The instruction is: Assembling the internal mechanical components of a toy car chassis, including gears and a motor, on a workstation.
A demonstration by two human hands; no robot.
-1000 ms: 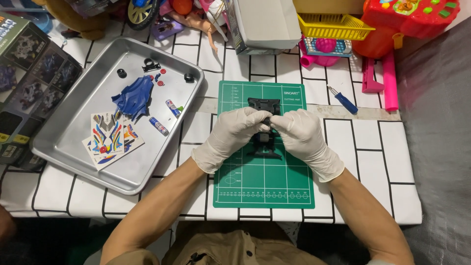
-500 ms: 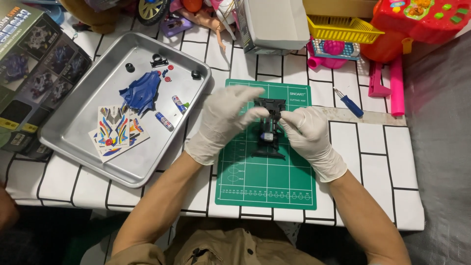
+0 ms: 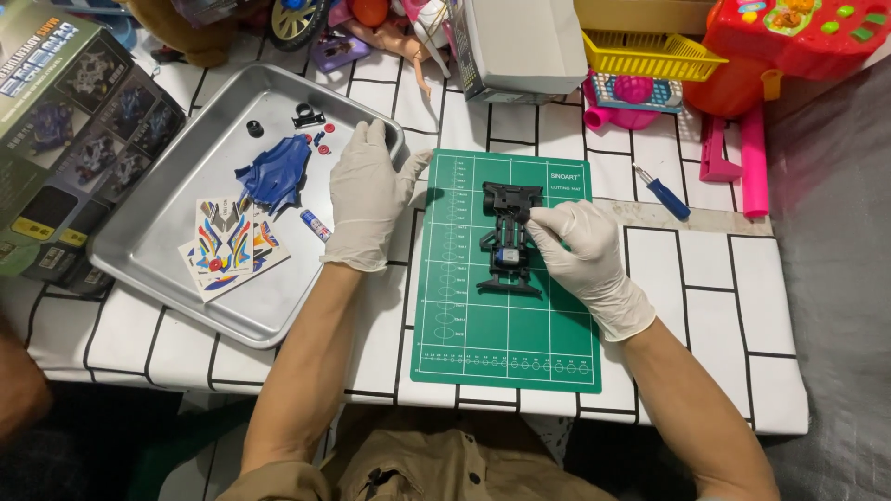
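Black toy car chassis (image 3: 509,239) sits on green cutting mat (image 3: 506,278), upper middle. Pinched at its top end by right hand (image 3: 583,255), fingers closed on it. Left hand (image 3: 368,198) is spread flat, empty, palm down over right edge of metal tray (image 3: 158,243), near blue body shell (image 3: 275,173) & sticker sheets (image 3: 225,243).

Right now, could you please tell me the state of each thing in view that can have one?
Black chassis: flat on green mat, bodyless.
Right hand: gloved, touching chassis.
Left hand: gloved, over tray.
Blue body shell: detached, in tray.
Screwdriver: lying unused.
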